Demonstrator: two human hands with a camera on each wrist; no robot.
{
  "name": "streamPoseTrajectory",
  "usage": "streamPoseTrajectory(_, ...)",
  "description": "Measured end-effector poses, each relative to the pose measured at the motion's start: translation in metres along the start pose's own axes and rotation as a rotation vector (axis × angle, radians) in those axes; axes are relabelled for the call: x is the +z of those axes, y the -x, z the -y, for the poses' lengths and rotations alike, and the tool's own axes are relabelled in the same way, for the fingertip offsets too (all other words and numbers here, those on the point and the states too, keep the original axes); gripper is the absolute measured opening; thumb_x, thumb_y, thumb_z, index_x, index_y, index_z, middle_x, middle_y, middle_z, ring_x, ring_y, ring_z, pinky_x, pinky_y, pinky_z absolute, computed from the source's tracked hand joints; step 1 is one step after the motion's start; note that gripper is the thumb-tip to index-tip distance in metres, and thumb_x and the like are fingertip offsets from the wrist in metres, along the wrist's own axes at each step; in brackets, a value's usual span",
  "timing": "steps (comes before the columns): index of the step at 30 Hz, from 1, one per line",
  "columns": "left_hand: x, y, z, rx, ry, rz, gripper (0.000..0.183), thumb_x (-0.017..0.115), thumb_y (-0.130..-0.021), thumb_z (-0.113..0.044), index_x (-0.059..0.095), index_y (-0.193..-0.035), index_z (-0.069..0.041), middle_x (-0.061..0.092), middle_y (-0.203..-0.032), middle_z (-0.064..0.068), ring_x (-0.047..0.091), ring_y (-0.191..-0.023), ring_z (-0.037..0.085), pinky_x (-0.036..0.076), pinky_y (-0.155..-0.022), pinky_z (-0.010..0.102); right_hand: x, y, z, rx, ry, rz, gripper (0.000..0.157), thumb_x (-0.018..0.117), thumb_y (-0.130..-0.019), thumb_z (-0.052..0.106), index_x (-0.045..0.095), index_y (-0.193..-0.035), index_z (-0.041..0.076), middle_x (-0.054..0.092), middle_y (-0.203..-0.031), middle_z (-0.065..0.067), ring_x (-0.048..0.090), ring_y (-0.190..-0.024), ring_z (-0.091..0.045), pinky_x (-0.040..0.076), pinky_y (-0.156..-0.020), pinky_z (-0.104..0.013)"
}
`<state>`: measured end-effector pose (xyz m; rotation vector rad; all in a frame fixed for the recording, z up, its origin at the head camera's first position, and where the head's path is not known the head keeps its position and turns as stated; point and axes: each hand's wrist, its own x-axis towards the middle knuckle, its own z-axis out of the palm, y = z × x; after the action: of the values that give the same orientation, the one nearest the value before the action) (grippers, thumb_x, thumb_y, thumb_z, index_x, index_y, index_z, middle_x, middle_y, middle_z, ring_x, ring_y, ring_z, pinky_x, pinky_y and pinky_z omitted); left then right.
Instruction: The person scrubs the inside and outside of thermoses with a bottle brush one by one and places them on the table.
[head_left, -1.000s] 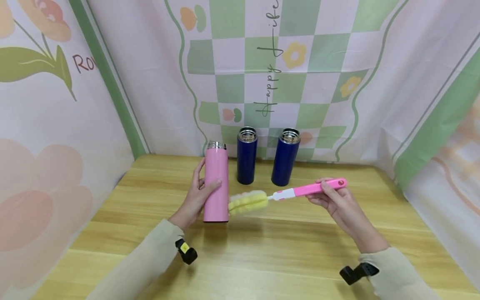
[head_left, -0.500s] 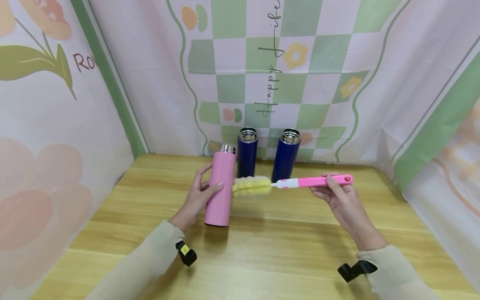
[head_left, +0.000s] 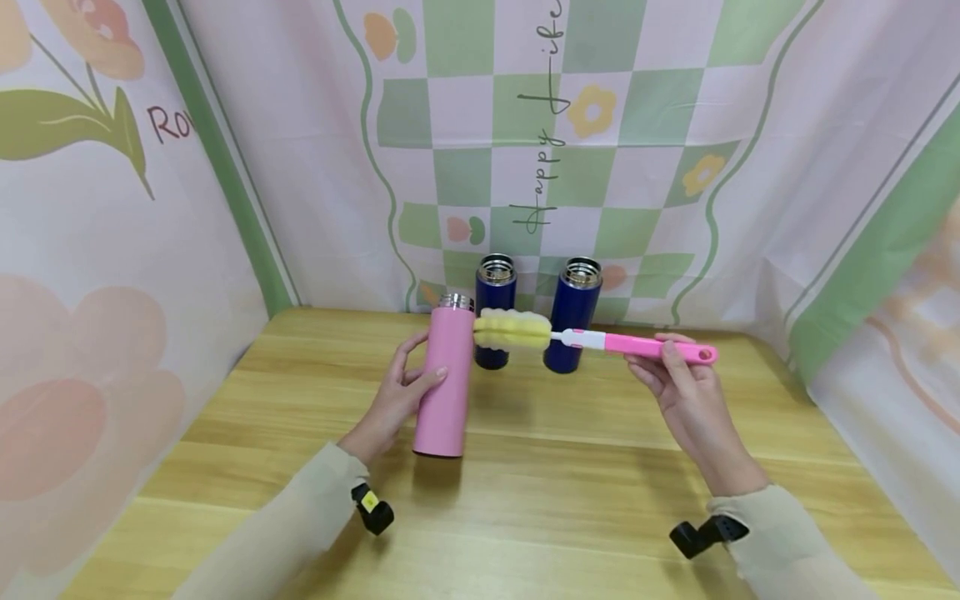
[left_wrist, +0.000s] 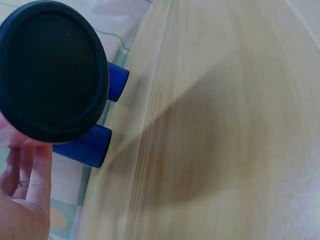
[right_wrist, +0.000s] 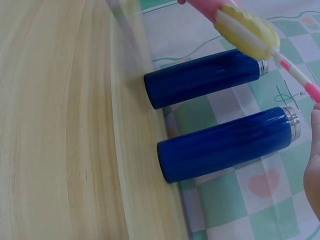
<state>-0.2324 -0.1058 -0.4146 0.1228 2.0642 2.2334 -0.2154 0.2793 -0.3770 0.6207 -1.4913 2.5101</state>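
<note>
My left hand (head_left: pixel 397 398) grips a pink thermos bottle (head_left: pixel 444 392) around its side, holding it raised off the table and slightly tilted. Its steel threaded neck is uncapped, and its dark base (left_wrist: pixel 52 72) faces the left wrist camera. Between thumb and fingers, my right hand (head_left: pixel 690 392) pinches the pink handle (head_left: pixel 637 346) of a bottle brush. The yellow and white sponge head (head_left: pixel 513 331) points left, its tip right at the upper side of the pink bottle. Behind the brush stand two dark blue thermos bottles, a left one (head_left: pixel 492 354) and a right one (head_left: pixel 564 357), both uncapped.
A wooden table (head_left: pixel 525 500) carries everything. Right behind the blue bottles hangs a checkered, flower-print curtain (head_left: pixel 465 108), with further fabric panels along the left and right sides.
The brush has risen and shifted right, its head climbing along the pink bottle's side toward the neck. The pink bottle has moved slightly right and tilted. The blue bottles have stayed put.
</note>
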Motion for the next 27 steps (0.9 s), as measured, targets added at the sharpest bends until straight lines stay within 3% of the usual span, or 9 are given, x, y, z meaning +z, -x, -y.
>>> streamPoseTrajectory(10, 0.0004, 0.0011, 0.0002, -0.01, 0.009, 0.018, 0.067, 0.071, -0.094, -0.034, 0.035, -0.15, -0.044, 0.059, -0.132, 0.02, 0.062, -0.113, 0.033, 0.052, -0.091, 0.053, -0.0007, -0.0009, -0.0057, -0.019, -0.074, -0.024, 0.022, 0.043, -0.107, 0.011, 0.057, -0.118, -0.002, 0.069, -0.112, -0.018, 0.07, -0.101, -0.024, 0.051, -0.092, -0.033)
streamPoseTrajectory(17, 0.0005, 0.0014, -0.0008, -0.026, 0.024, 0.031, 0.063, 0.065, -0.097, -0.035, 0.033, -0.151, -0.044, 0.056, -0.129, 0.022, 0.061, -0.112, 0.032, 0.052, -0.091, 0.051, 0.0013, -0.0009, -0.0062, -0.001, -0.049, -0.026, 0.024, 0.043, -0.107, 0.012, 0.058, -0.118, -0.004, 0.07, -0.112, -0.018, 0.071, -0.101, -0.024, 0.051, -0.092, -0.033)
streamPoseTrajectory(23, 0.0007, -0.0005, 0.002, -0.043, 0.058, 0.056, 0.06, 0.057, -0.1, -0.035, 0.029, -0.153, -0.041, 0.05, -0.138, 0.021, 0.06, -0.115, 0.036, 0.053, -0.089, 0.05, 0.0041, 0.0011, -0.0065, 0.002, -0.035, 0.006, 0.024, 0.042, -0.108, 0.011, 0.058, -0.118, -0.003, 0.069, -0.112, -0.017, 0.071, -0.101, -0.023, 0.052, -0.091, -0.032)
streamPoseTrajectory(27, 0.0016, -0.0005, 0.0026, -0.038, 0.064, 0.067, 0.063, 0.058, -0.099, -0.041, 0.027, -0.154, -0.039, 0.051, -0.138, 0.02, 0.059, -0.114, 0.035, 0.052, -0.089, 0.049, 0.0064, 0.0016, -0.0066, -0.004, -0.042, 0.009, 0.025, 0.042, -0.108, 0.01, 0.057, -0.12, -0.005, 0.069, -0.113, -0.018, 0.071, -0.101, -0.024, 0.052, -0.091, -0.032)
